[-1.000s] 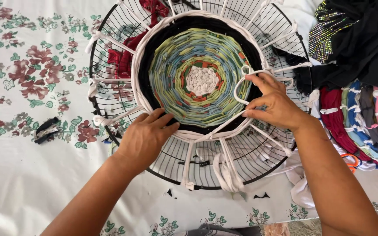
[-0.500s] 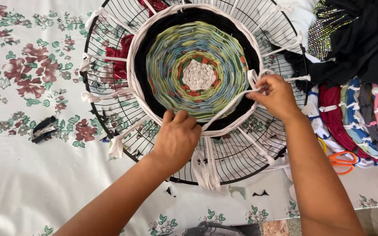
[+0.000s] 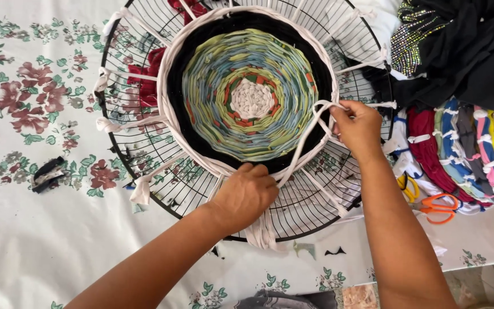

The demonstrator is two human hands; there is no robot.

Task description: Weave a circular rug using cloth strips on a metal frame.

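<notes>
Toward the left edge of the desk we see a white floral cloth (image 3: 24, 114) with red blossoms and green leaves covering the surface, and a small black-and-white scrap of fabric (image 3: 47, 174) lying on it. Further in, a round black wire fan guard (image 3: 144, 154) lies flat on the cloth, white strips tied from its rim to the middle. Inside it sits a round woven rug (image 3: 250, 94), white at the centre, then bands of orange, green and blue, then a black ring and a white border. Our left hand (image 3: 246, 194) presses down on the near edge of the rug, fingers curled together over the white border. A white fabric strip (image 3: 304, 143) runs taut from under that hand up to our right hand (image 3: 358, 129), which pinches its looped end at the rug's right edge. Past the guard, orange-handled scissors (image 3: 438, 206) lie near the right edge beside a roll of many-coloured woven strips (image 3: 470, 149). Black clothing with beaded trim (image 3: 458, 46) fills the far right corner. At the near edge, a patch of floor shows below the cloth.
</notes>
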